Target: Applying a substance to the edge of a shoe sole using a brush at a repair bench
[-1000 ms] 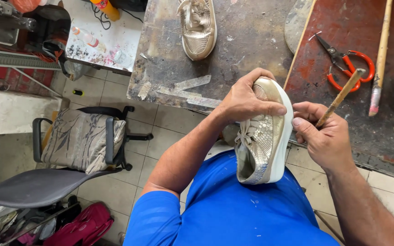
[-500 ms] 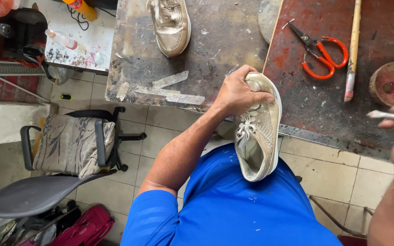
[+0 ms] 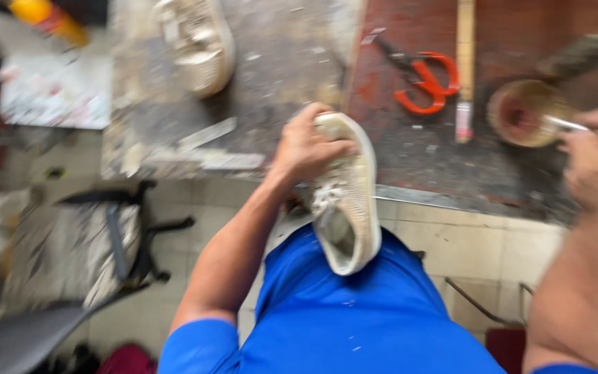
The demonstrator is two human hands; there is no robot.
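Note:
My left hand (image 3: 307,147) grips the toe end of a pale gold sneaker (image 3: 346,201), which rests heel-down on my blue-clad lap with its white sole turned right. My right hand (image 3: 593,163) is off to the right, holding a thin brush (image 3: 576,127) whose tip reaches into a small round glue pot (image 3: 520,111) on the red bench top. The picture is blurred by motion.
On the worn bench lie a second gold sneaker (image 3: 198,45), red-handled scissors (image 3: 423,76) and a long wooden-handled tool (image 3: 465,66). A folding chair (image 3: 91,242) with a grey seat stands on the tiled floor at left. A yellow bottle (image 3: 43,17) sits at top left.
My right hand has left the sneaker and moved right to the glue pot with the brush. The view has shifted down and blurred. My left hand keeps its hold.

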